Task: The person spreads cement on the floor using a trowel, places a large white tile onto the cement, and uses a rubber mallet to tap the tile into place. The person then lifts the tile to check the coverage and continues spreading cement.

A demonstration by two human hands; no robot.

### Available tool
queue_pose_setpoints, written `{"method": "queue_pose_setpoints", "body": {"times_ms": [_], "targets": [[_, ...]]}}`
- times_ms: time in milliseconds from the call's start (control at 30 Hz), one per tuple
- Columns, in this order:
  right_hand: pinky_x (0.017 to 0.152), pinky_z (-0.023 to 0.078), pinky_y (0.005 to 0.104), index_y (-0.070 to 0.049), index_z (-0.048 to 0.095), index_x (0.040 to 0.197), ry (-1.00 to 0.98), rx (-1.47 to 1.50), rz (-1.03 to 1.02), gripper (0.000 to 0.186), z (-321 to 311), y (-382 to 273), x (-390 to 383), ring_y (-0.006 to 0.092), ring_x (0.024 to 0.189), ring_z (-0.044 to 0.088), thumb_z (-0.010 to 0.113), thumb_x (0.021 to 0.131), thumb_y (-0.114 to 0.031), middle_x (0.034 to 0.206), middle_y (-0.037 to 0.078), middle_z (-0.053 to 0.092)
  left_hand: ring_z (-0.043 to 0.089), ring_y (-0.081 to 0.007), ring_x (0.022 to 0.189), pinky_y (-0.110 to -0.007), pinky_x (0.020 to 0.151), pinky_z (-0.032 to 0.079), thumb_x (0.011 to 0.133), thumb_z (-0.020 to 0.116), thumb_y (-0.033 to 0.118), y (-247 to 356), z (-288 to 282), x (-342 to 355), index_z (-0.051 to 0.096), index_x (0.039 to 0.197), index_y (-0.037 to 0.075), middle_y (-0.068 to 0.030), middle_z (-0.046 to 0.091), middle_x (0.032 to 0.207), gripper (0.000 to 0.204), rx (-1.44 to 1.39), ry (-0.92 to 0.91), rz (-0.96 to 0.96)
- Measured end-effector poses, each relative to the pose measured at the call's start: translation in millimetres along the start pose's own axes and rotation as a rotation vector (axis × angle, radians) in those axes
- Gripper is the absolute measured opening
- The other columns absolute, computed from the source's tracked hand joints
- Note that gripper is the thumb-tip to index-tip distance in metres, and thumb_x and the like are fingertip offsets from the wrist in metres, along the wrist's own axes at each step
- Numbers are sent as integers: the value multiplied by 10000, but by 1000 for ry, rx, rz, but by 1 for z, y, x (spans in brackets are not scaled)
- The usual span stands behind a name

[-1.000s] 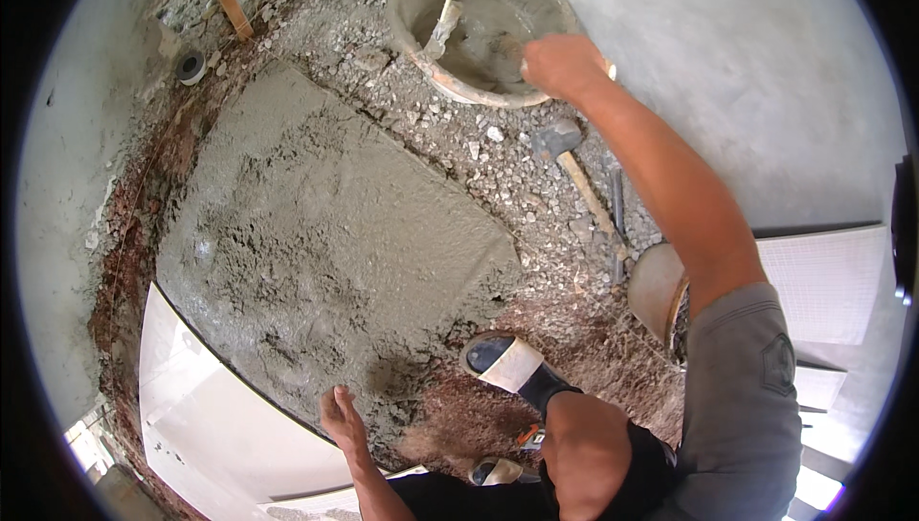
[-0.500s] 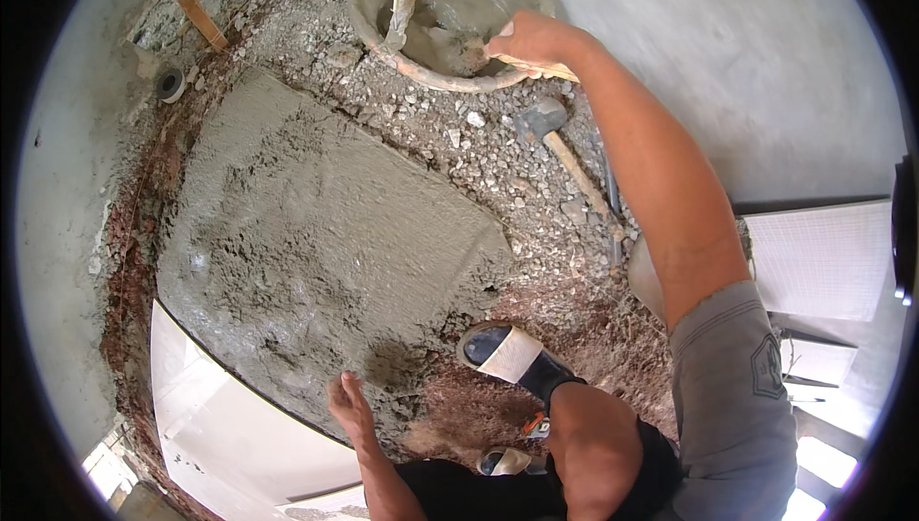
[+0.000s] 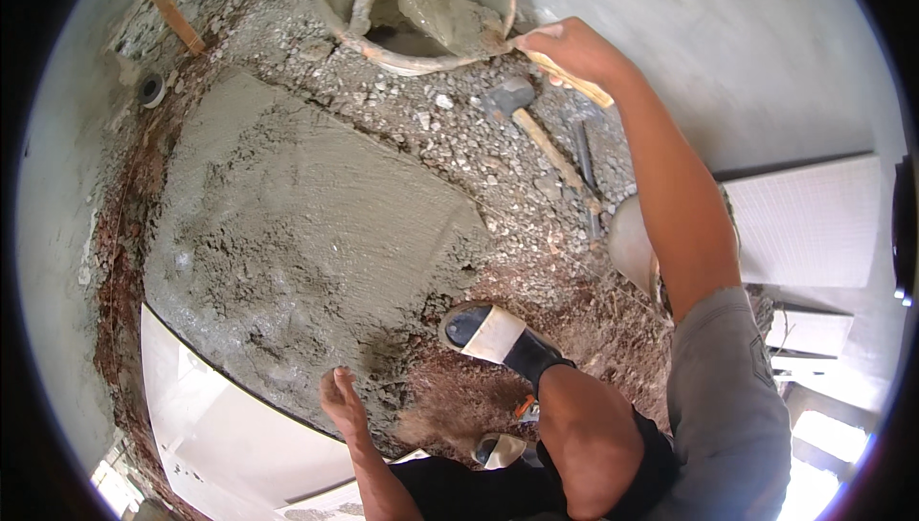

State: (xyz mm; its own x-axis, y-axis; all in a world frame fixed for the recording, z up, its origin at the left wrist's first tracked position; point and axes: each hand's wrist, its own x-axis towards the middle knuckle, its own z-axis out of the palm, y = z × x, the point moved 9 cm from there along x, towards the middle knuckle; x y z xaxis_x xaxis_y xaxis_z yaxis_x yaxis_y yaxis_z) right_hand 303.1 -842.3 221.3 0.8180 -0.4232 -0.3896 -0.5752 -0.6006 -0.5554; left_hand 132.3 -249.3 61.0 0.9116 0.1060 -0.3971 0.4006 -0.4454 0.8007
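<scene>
My right hand point(image 3: 574, 50) is closed round the yellowish wooden handle of a trowel point(image 3: 450, 19). Its blade carries a heap of wet grey mortar at the rim of the round bucket point(image 3: 416, 64), where more mortar lies inside. A second, mortar-caked tool point(image 3: 364, 4) leans in the bucket's left side. Below, a broad bed of wet mortar point(image 3: 316, 186) covers the ground, smooth at the far side and rough nearer me. My left hand point(image 3: 343, 406) hovers empty over the near edge of that bed, thumb apart from the fingers, close to a pale tile point(image 3: 230, 416).
On the gravel right of the mortar lie a hammer point(image 3: 541, 138) and a dark metal bar point(image 3: 584, 157). A bowl-like container point(image 3: 632, 243) is beside my right arm. Light tiles point(image 3: 804, 220) lean by the right wall. A tape roll point(image 3: 151, 90) sits near the left wall.
My right hand has drawn the trowel up and right from inside the bucket, and its blade now shows loaded with mortar. The view has shifted slightly; my left hand stays about the same.
</scene>
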Motion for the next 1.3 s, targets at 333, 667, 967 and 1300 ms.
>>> {"method": "queue_pose_setpoints", "body": {"times_ms": [333,667,967,1300], "targets": [[623,490,306,-74,692,1095,156,98,441,437,-85,156,-280,135,647,580,636,844,-428,764,52,633,596,-198,796,-311,733,491,981,518,277,3,20,-10,585,1015,-54,-122,614,888,340,88,-124,86],[769,551,382,-140,585,1229,98,-900,589,450,-99,224,-422,223,777,664,479,940,-469,993,146,661,619,-213,833,-323,738,521,981,517,272,50,62,-23,579,1047,-58,-145,628,929,343,158,-257,218],[678,554,333,-207,551,1256,-74,-753,790,488,-81,285,-411,160,765,660,350,967,-545,947,55,684,614,-205,823,-331,732,515,985,510,267,66,67,-33,587,1030,-48,-139,632,915,328,165,-262,296],[713,529,411,-57,637,1083,-16,-530,675,491,-50,315,-350,218,832,661,442,946,-486,906,168,671,578,-186,808,-333,762,464,989,488,321,79,39,-49,593,1020,-20,-105,612,913,358,146,-224,245]]}}
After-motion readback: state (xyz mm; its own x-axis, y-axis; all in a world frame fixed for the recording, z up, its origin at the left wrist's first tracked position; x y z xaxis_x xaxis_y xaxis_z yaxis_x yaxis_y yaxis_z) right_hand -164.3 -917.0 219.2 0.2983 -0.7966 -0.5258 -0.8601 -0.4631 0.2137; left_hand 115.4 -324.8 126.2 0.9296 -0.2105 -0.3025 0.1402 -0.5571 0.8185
